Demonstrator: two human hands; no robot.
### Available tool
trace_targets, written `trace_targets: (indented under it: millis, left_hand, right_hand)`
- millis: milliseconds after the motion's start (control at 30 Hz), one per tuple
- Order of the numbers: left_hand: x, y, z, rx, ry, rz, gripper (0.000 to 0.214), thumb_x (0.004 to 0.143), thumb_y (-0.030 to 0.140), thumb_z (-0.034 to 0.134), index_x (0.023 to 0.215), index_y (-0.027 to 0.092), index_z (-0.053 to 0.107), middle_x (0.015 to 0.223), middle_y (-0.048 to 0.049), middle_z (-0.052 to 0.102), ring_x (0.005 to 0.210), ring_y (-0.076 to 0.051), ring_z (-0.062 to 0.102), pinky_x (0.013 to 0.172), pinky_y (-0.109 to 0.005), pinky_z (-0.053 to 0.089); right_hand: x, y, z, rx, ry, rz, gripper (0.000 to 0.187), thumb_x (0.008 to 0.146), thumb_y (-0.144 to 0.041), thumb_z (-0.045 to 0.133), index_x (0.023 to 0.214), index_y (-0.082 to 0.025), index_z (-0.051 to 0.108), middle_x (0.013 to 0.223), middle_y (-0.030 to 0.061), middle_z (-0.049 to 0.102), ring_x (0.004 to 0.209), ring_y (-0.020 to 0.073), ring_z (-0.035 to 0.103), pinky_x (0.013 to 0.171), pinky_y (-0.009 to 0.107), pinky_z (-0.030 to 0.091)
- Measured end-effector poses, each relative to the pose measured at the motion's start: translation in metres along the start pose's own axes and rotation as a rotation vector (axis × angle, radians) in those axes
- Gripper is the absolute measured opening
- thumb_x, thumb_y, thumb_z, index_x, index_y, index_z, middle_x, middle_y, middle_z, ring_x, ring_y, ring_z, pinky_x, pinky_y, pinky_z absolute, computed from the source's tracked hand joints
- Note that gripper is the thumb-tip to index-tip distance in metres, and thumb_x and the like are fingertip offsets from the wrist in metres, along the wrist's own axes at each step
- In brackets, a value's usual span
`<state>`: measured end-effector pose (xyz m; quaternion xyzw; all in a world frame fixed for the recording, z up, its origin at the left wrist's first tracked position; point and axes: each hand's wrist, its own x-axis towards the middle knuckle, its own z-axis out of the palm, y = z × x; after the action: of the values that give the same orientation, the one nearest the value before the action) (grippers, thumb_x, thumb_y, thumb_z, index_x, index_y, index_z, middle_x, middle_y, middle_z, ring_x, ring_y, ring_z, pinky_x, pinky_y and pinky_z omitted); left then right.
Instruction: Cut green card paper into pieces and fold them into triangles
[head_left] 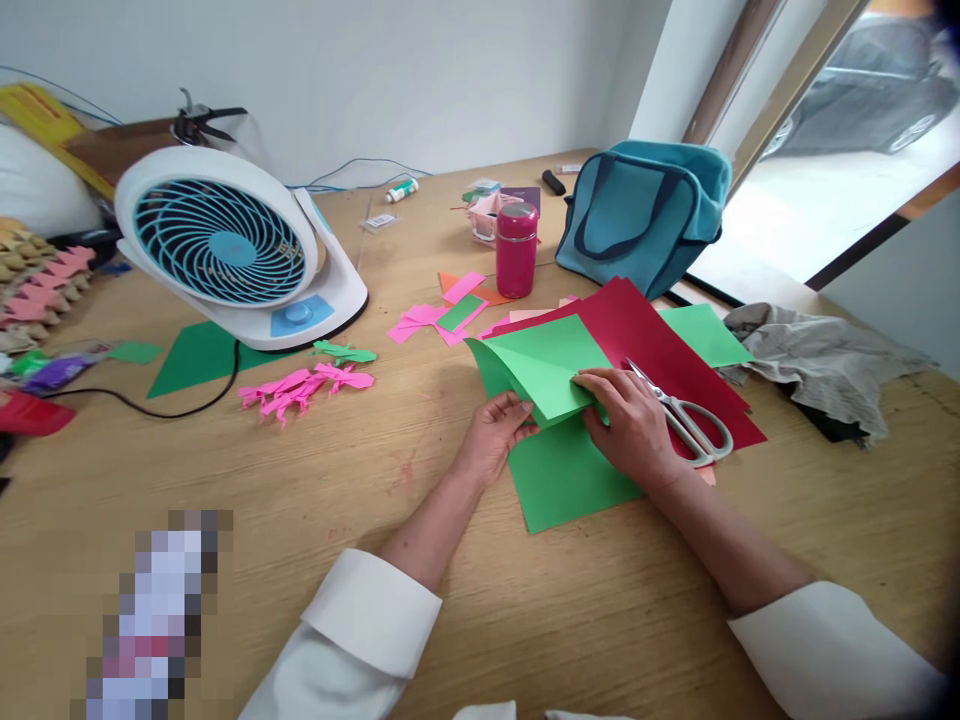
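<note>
A light green paper sheet (551,360) is curled up over darker green paper (570,480) on the table. My left hand (499,430) pinches the near left edge of the green paper between thumb and fingers. On the sheet's right corner, my right hand (626,420) has its fingers bent over the paper, the thumb tucked below. Scissors (694,425) with pale handles lie beside my right hand, on dark red paper (622,310). Another light green piece (705,335) sticks out beyond the red paper.
Pink paper cut-outs (300,390) and small pink slips (420,320) lie leftward. A white and blue fan (232,240) stands at the back left. Farther back are a pink flask (517,250) and a teal bag (645,220). A grey cloth (817,360) lies at right.
</note>
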<state>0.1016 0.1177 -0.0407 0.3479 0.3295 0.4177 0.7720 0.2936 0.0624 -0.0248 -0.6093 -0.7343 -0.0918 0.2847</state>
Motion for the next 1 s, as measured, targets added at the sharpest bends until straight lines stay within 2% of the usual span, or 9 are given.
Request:
trace_targets:
  millis: [167, 267, 367, 500, 633, 733, 833, 900, 1000]
  left_hand:
    - [0.001, 0.000, 0.001, 0.013, 0.021, -0.018, 0.033, 0.066, 0.033, 0.084, 0.070, 0.016, 0.057, 0.070, 0.0024, 0.061, 0.064, -0.008, 0.058, 0.069, -0.027, 0.054]
    - [0.005, 0.004, 0.006, 0.021, 0.006, -0.024, 0.026, 0.069, 0.031, 0.080, 0.078, 0.016, 0.061, 0.077, 0.0000, 0.065, 0.071, -0.011, 0.062, 0.074, -0.030, 0.055]
    - [0.010, 0.008, 0.012, 0.021, -0.017, -0.033, 0.027, 0.068, 0.030, 0.076, 0.087, 0.016, 0.063, 0.081, -0.0014, 0.066, 0.075, -0.014, 0.063, 0.075, -0.030, 0.054]
    - [0.012, 0.008, 0.013, -0.069, 0.041, -0.051, 0.024, 0.063, 0.024, 0.074, 0.075, 0.019, 0.054, 0.075, 0.0022, 0.063, 0.070, -0.012, 0.061, 0.077, -0.031, 0.055]
    - [0.007, 0.007, 0.011, -0.091, 0.043, -0.054, 0.024, 0.062, 0.022, 0.072, 0.072, 0.020, 0.050, 0.072, 0.0043, 0.062, 0.069, -0.012, 0.061, 0.080, -0.031, 0.054]
    - [0.004, 0.009, 0.011, -0.109, 0.037, -0.050, 0.023, 0.060, 0.021, 0.070, 0.073, 0.020, 0.050, 0.072, 0.0052, 0.062, 0.070, -0.012, 0.062, 0.081, -0.030, 0.053]
    - [0.001, 0.014, 0.011, -0.134, 0.065, -0.050, 0.023, 0.058, 0.020, 0.068, 0.074, 0.019, 0.051, 0.074, 0.0044, 0.064, 0.076, -0.015, 0.064, 0.082, -0.030, 0.051]
    - [-0.001, 0.018, 0.011, -0.136, 0.084, -0.052, 0.023, 0.058, 0.021, 0.068, 0.075, 0.019, 0.053, 0.076, 0.0031, 0.066, 0.081, -0.017, 0.066, 0.080, -0.029, 0.051]
    - [-0.005, 0.025, 0.010, -0.133, 0.095, -0.041, 0.021, 0.058, 0.021, 0.067, 0.077, 0.018, 0.057, 0.077, 0.0020, 0.068, 0.076, -0.016, 0.066, 0.073, -0.027, 0.050]
  right_hand:
    - [0.001, 0.012, -0.012, -0.076, -0.064, 0.083, 0.057, 0.084, -0.022, 0.060, 0.139, -0.022, 0.045, 0.135, 0.0150, 0.057, 0.120, 0.0348, 0.053, 0.095, 0.048, 0.044]
    - [-0.008, 0.031, -0.023, -0.069, -0.086, 0.192, 0.055, 0.087, -0.034, 0.061, 0.139, -0.021, 0.046, 0.130, 0.0169, 0.058, 0.117, 0.0348, 0.056, 0.090, 0.047, 0.048]
    - [-0.024, 0.055, -0.029, -0.064, -0.091, 0.313, 0.045, 0.089, -0.040, 0.058, 0.129, -0.019, 0.056, 0.114, 0.0163, 0.063, 0.104, 0.0320, 0.061, 0.086, 0.044, 0.050]
    - [-0.041, 0.073, -0.030, -0.211, -0.124, 0.417, 0.028, 0.087, -0.038, 0.056, 0.101, -0.016, 0.067, 0.092, 0.0140, 0.063, 0.092, 0.0312, 0.062, 0.081, 0.042, 0.049]
    - [-0.041, 0.067, -0.033, -0.316, -0.157, 0.472, 0.024, 0.085, -0.040, 0.057, 0.092, -0.018, 0.066, 0.087, 0.0127, 0.062, 0.084, 0.0291, 0.061, 0.072, 0.037, 0.046]
    - [-0.039, 0.059, -0.038, -0.378, -0.270, 0.556, 0.027, 0.089, -0.043, 0.051, 0.091, -0.020, 0.063, 0.082, 0.0104, 0.062, 0.072, 0.0263, 0.059, 0.060, 0.034, 0.038]
    - [-0.039, 0.058, -0.042, -0.368, -0.353, 0.574, 0.025, 0.089, -0.040, 0.052, 0.096, -0.020, 0.063, 0.081, 0.0095, 0.062, 0.072, 0.0259, 0.060, 0.059, 0.032, 0.035]
    - [-0.039, 0.060, -0.043, -0.324, -0.342, 0.587, 0.025, 0.087, -0.038, 0.054, 0.100, -0.020, 0.064, 0.083, 0.0095, 0.063, 0.075, 0.0258, 0.061, 0.059, 0.031, 0.035]
    - [-0.036, 0.064, -0.043, -0.237, -0.204, 0.554, 0.026, 0.085, -0.036, 0.056, 0.103, -0.020, 0.064, 0.088, 0.0101, 0.064, 0.081, 0.0265, 0.062, 0.064, 0.032, 0.040]
